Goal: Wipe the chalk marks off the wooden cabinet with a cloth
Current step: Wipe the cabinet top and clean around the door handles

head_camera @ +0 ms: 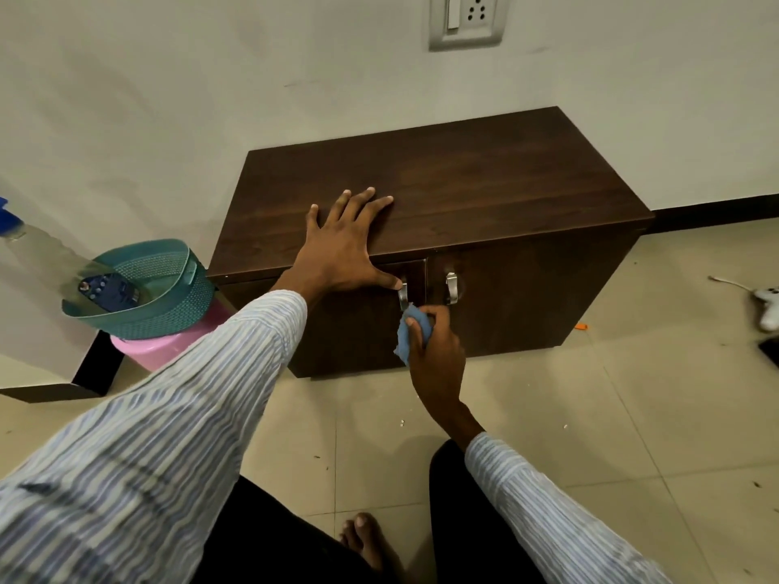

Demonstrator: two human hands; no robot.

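A low dark wooden cabinet (484, 183) stands against the wall, with two front doors and metal handles (451, 287). My left hand (343, 242) lies flat on the front edge of its top, fingers spread, thumb hanging down by the left handle. My right hand (436, 347) is shut on a crumpled blue cloth (408, 330) and presses it against the left door, just below the left handle. No chalk marks are plain to see on the dark wood.
A teal basket (143, 288) with a dark device inside sits on a pink stool (160, 347) left of the cabinet. A white controller (769, 309) and an orange scrap (581, 327) lie on the tiled floor at right. A wall socket (466, 19) is above.
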